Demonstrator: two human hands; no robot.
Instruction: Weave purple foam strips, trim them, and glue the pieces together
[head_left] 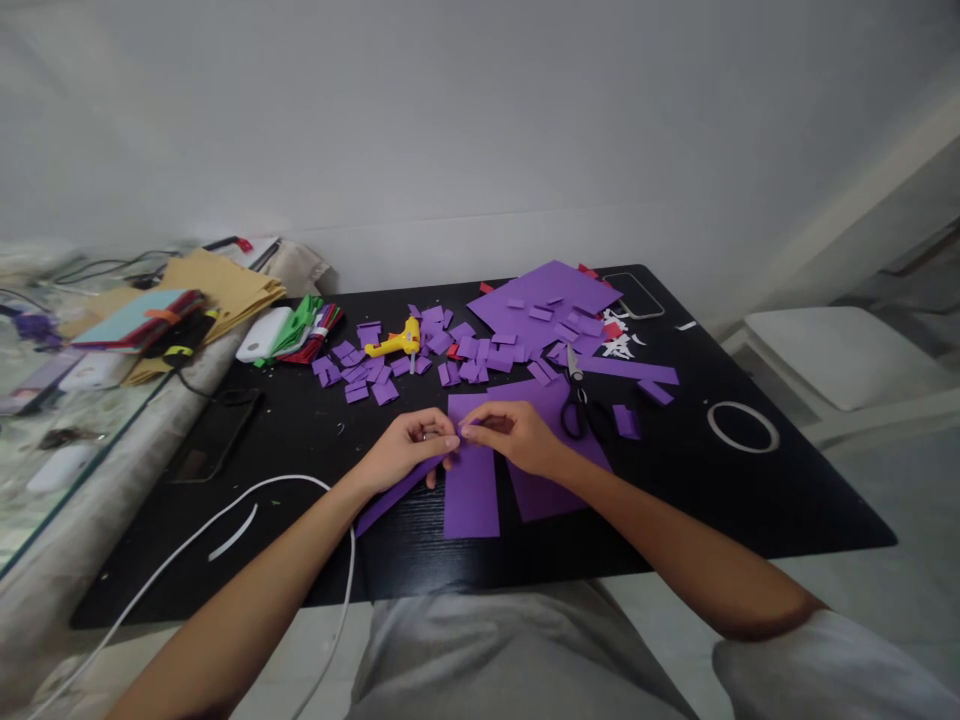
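Note:
My left hand pinches a strip of purple paper that slants down toward the table's front edge. Thumb to thumb with it, my right hand pinches at the strip's upper end, where the fingers partly hide the paper. Below both hands lies a flat purple paper rectangle. A wider purple sheet is under my right wrist. Black-handled scissors rest with their handles partly over that sheet.
Many small folded purple pieces are scattered across the back, with a yellow glue gun among them. A white cable loops at the left near a phone. A ring of tape lies at the right.

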